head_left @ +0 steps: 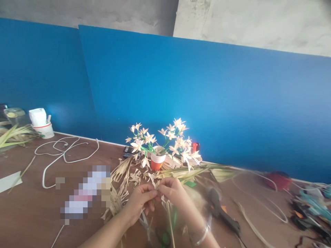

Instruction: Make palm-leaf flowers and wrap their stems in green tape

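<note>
My left hand (141, 199) and my right hand (172, 191) meet just above the brown table (33, 206), fingers pinched together on a small pale straw flower piece (156, 184). A thin straw stick (170, 220) hangs down below my right hand. Just beyond my hands stands an orange paper cup (157, 161) holding several cream straw flowers (160, 137) on green stems. Loose dried leaf strips (124, 172) lie scattered around my hands.
A black glue gun (222, 212) lies right of my wrist. White cable (64, 151) loops at left, near a white cup (42, 125) and green leaves (12, 136). A blue wall panel (207, 103) backs the table. Red object (279, 179) and tools sit far right.
</note>
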Motion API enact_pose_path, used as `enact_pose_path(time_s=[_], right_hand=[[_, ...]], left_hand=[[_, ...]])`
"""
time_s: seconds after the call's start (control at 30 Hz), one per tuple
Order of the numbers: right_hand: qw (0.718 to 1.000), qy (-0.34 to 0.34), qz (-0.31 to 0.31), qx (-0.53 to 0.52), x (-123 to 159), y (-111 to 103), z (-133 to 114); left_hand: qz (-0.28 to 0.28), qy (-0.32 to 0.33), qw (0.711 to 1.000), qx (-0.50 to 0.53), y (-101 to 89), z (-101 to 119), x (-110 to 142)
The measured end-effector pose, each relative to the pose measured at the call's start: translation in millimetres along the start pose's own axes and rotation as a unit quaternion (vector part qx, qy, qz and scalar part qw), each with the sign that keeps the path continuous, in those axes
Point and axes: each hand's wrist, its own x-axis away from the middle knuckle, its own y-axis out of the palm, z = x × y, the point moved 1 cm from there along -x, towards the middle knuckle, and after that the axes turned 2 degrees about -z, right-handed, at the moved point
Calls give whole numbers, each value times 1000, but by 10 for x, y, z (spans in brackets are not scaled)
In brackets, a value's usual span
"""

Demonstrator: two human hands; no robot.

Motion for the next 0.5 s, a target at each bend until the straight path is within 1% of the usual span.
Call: enact_pose_path(time_s=[0.33,0.5], right_hand=[[1000,-2,-9,-7,-6,1,7],[1000,12,-6,-10,-6,6,1]], left_hand=[[-12,-21,1000,18,-8,10,2],[-11,-33,999,28,-13,16,7]])
